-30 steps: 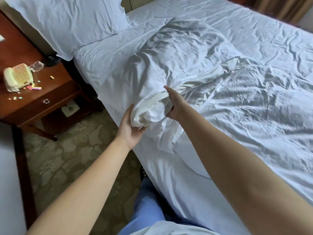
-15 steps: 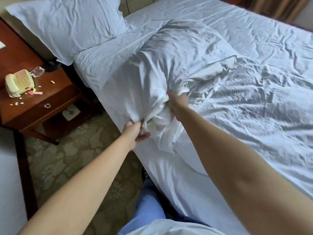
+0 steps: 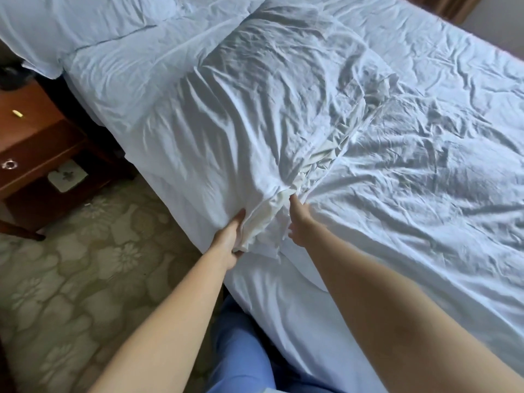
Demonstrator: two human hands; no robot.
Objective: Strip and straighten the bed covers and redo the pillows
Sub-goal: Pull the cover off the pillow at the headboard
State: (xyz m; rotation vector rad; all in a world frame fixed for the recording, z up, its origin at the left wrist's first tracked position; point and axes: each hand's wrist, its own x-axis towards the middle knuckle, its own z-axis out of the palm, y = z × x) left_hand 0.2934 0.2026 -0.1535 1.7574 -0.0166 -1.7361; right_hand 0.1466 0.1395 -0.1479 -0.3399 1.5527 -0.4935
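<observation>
Head view: left hand (image 3: pixel 230 233) and right hand (image 3: pixel 298 222) both grip a bunched, wrinkled white pillowcase (image 3: pixel 263 131).

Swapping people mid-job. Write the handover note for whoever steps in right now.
Left hand: grips the bunched open end of the pillowcase at the bed's near edge.
Right hand: at the same bunch from the other side; its grip is hidden by cloth.
Pillow being cased lies on the rumpled sheet; second pillow sits at the head.
Done: the pillow looks mostly inside its case.
Left: close the case, place pillow, straighten covers.
</observation>
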